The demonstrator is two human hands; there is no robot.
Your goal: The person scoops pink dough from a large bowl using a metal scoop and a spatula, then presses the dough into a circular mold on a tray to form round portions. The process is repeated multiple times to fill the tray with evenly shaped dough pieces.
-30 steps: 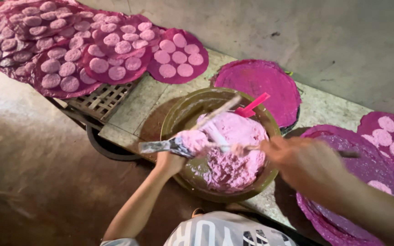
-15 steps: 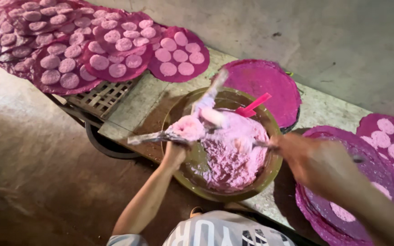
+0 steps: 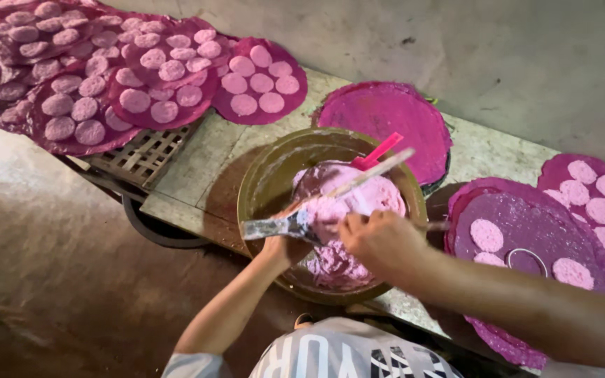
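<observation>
Both hands work over the bowl (image 3: 264, 183) at the near edge of the counter (image 3: 197, 164). Left hand (image 3: 283, 246) is clenched on the handle end of a flat metal scraper (image 3: 278, 225), whose smeared blade sticks out to the left over the bowl rim. Right hand (image 3: 379, 241) is closed around a thin stick-like tool (image 3: 376, 173) that slants up and right across the pink dough (image 3: 358, 203).

The dough sits heaped in the right half of the bowl, with a film of it on the inner wall. It appears soft, wet and sticky: it clings to both tools and would likely smear rather than lift cleanly. Judged best taken from beneath with the blade, not pinched by bare fingers. A pink plastic utensil (image 3: 378, 150) stands in the mass at the far rim.

Surroundings:
- A round magenta tray (image 3: 386, 115), bare, behind the bowl.
- A purple tray (image 3: 526, 227) to the right, carrying a few pink discs (image 3: 486, 234) and a metal ring cutter (image 3: 525, 260).
- Further trays of discs (image 3: 155, 77) overlapping along the left, partly on a slatted crate (image 3: 141, 154).

The formed discs look crumbly and fragile.
</observation>
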